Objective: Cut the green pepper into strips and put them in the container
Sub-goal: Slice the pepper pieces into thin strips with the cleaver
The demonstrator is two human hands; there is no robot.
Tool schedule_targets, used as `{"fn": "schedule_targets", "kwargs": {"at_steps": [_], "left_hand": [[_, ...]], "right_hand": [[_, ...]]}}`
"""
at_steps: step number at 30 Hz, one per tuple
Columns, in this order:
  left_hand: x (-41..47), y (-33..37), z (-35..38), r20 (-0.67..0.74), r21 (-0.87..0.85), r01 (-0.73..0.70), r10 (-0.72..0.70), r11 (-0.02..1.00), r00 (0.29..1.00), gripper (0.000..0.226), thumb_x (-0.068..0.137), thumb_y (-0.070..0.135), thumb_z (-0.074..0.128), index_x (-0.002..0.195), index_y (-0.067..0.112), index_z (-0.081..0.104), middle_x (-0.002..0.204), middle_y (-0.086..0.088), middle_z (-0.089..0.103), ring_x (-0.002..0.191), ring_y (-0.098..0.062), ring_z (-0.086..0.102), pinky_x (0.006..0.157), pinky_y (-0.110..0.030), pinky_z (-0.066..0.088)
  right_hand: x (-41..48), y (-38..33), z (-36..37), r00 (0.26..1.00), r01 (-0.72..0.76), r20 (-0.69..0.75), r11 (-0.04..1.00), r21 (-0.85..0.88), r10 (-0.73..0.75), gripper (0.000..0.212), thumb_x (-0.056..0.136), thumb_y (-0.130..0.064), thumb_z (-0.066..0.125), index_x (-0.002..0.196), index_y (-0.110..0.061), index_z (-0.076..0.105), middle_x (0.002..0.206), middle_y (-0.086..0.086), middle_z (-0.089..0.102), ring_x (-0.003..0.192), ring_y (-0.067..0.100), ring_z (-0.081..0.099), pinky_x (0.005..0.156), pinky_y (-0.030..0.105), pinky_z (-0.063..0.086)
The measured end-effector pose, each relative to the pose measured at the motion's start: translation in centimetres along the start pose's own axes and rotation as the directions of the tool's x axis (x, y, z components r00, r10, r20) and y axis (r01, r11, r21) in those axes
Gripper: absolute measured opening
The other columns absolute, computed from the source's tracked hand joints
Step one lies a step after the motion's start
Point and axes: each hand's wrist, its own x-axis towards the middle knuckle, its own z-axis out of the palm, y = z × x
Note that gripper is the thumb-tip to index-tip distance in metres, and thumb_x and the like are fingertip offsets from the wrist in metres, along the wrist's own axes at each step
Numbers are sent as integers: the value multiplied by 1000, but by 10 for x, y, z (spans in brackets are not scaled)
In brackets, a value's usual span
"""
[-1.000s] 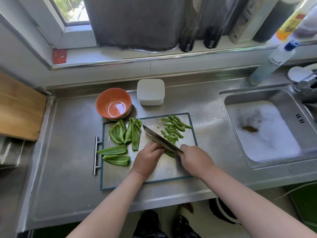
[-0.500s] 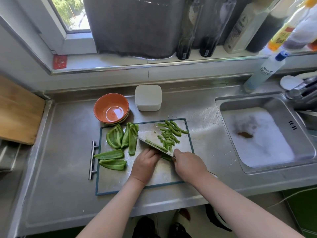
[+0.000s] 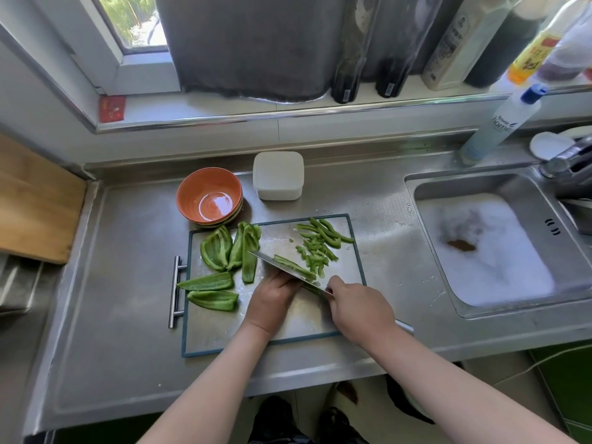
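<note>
A steel cutting board with a dark rim lies on the counter. Several large green pepper pieces lie on its left half, and a pile of cut strips sits at its back right. My right hand grips the handle of a knife whose blade slants across the board with a pepper strip lying along it. My left hand rests with curled fingers just left of the blade, covering the pepper piece under the knife. A white lidded container stands behind the board.
A stack of orange bowls stands at the board's back left corner. A sink full of foam lies to the right, with a tap and a spray bottle. Bottles line the windowsill. A wooden board sits at the left.
The knife blade has shifted slightly left across the piece under my left hand, and a fresh strip lies along the blade. The camera view has moved a little.
</note>
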Motion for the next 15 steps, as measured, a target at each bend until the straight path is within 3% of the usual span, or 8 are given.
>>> {"fn": "schedule_targets", "kwargs": {"at_steps": [3,7,10,15], "left_hand": [[2,6,-1,-53,27,-43,44,999,998,26,75,2,74,99,9,74,102,-12,69,98,-28,57,85,-35,50],[3,9,-5,-67,84,-68,74,994,995,16,82,6,64,93,7,76,93,-13,71,92,-26,55,79,-32,46],[2,9,-5,-93,82,-78,85,994,992,16,80,3,68,94,7,74,93,-13,71,94,-26,56,79,-32,48],[0,9,-5,-84,52,-41,45,998,995,40,65,-9,86,98,9,73,97,-12,71,95,-27,60,79,-31,51]], "right_hand": [[-7,-4,1,1000,10,-5,1000,2,-10,18,103,-29,37,112,-18,48,88,6,66,65,31,47,56,35,34],[-11,-3,1,1000,3,-3,1000,22,-3,17,103,-29,36,109,-18,47,86,5,66,65,31,50,55,36,34],[-16,-5,1,1000,-17,8,999,38,17,15,103,-28,37,108,-19,47,86,6,66,66,32,51,55,36,34],[-17,-8,-2,999,-40,34,998,49,38,13,102,-26,37,108,-19,46,88,7,65,67,31,50,57,36,35]]}}
